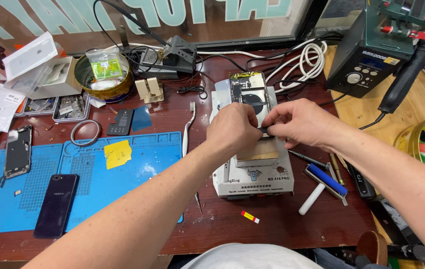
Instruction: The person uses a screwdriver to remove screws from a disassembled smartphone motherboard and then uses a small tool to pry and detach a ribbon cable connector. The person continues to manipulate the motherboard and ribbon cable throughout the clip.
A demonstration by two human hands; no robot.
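While both hands meet over the white heating machine (252, 179) in the middle of the desk (282, 224), the left hand (233, 130) and the right hand (299, 122) pinch a small dark part (264, 130) between their fingertips. The opened phone (247, 92) lies on the machine's far end, just beyond the hands. A small roller with a blue drum (326, 182) lies to the right. On the left, a dark phone (55, 205) rests on the blue mat (138, 164).

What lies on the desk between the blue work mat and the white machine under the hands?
In the head view, a white toothbrush lies between the blue work mat and the white machine, on bare dark wood.
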